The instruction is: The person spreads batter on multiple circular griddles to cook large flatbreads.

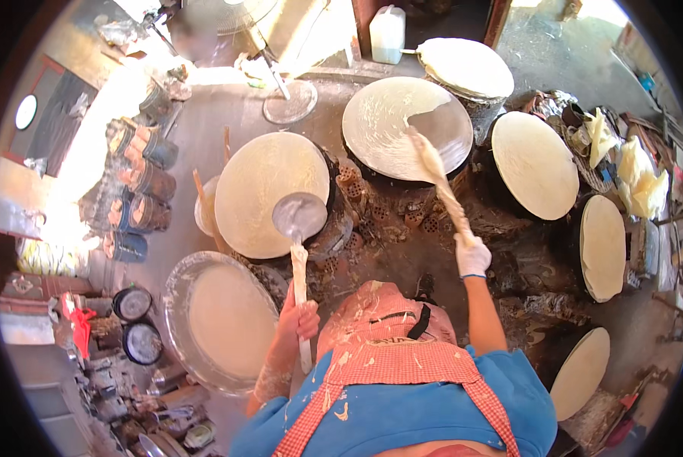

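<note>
My bare left hand [298, 321] grips the batter-caked handle of a metal ladle [300, 216], whose round bowl lies over the near right part of a batter-coated round griddle [267, 188]. In a white glove, my right hand [473, 257] holds a long batter-covered spreading tool [439, 177]; its far end reaches onto a second round griddle [375, 123]. Pale batter covers most of that griddle, while a dark bare patch shows at its right. Left of me stands a wide metal basin [181, 331] of pale liquid batter.
More round griddles with pale sheets [535, 165] curve along the right. Perforated coal briquettes [350, 174] lie between the stoves. Several buckets [153, 177] line the left side. A white plastic jug [387, 34] and a standing fan [244, 16] are at the back.
</note>
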